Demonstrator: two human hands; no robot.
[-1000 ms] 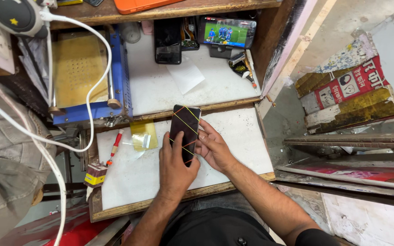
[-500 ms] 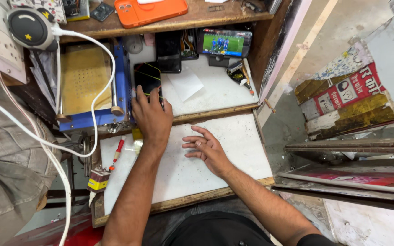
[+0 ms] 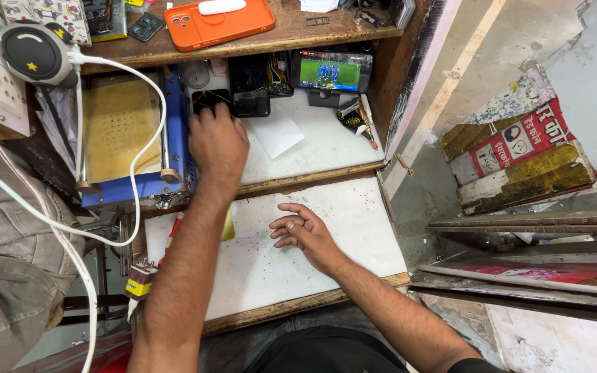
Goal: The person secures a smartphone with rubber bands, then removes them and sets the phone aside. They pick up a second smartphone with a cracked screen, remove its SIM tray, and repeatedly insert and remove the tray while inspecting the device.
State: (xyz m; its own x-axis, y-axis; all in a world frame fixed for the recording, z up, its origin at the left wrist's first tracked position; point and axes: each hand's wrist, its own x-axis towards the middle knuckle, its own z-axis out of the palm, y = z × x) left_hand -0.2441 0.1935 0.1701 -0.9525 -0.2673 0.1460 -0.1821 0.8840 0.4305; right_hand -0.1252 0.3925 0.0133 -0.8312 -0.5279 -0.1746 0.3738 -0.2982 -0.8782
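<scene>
My left hand (image 3: 217, 141) reaches forward over the upper white shelf (image 3: 326, 145), its fingers resting on a black phone (image 3: 209, 99) wrapped in thin bands. That phone lies at the back of the shelf, beside another dark phone (image 3: 250, 86). My right hand (image 3: 303, 231) rests palm down and holds nothing, its fingers loosely spread on the lower white work board (image 3: 278, 269).
A blue machine with a yellow perforated plate (image 3: 119, 128) stands to the left. A white cable (image 3: 136, 207) loops across it from a round plug (image 3: 36, 52). A small screen on a stand (image 3: 332, 72), a paper scrap (image 3: 278, 132) and an orange phone case (image 3: 219, 22) lie farther back.
My left hand carried the black phone from above the lower board forward to the back of the upper shelf. My right hand let go of it and settled on the board.
</scene>
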